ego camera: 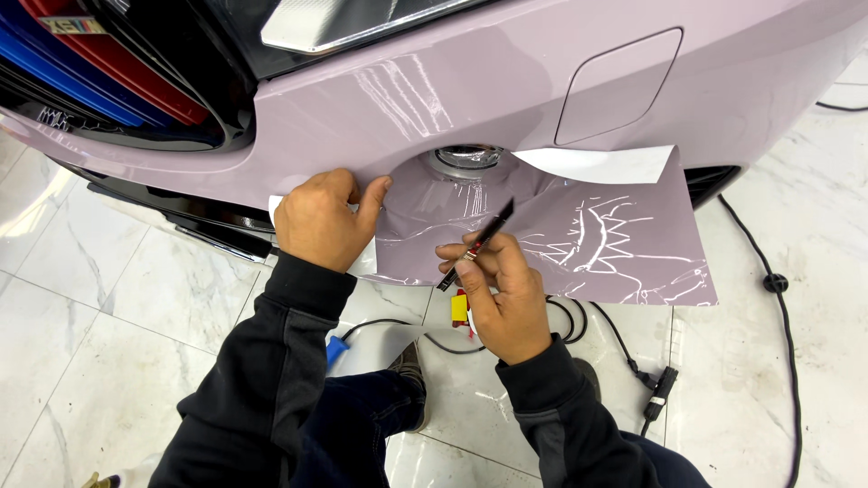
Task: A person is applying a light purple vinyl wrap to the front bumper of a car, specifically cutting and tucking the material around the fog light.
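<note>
From the head camera, looking down, the left hand (324,220) presses flat against the glossy pale mauve car bumper (470,90), fingers together and the thumb stretched out toward the round recess, pinning the edge of a loose sheet of mauve vinyl wrap film (597,244). The film hangs off the bumper below a shiny chrome round fitting (467,157) and spreads rightward, wrinkled and reflective, with its white backing paper (601,164) folded over at the top edge.

The right hand (502,294) is closed in a pinch on a slim black knife with a red band (476,244), thumb and fingers gripping it near the lower end. The tool points up and right, its tip lying over the film just below the recess; whether the tip touches the film is hard to tell.

Beneath the hands, a black cable (579,321) runs over the white marble floor tiles (108,298), a small yellow and red object (461,309) sits just beside the right wrist, and a blue object (336,349) lies near the person's knee. Both arms wear dark sleeves.
</note>
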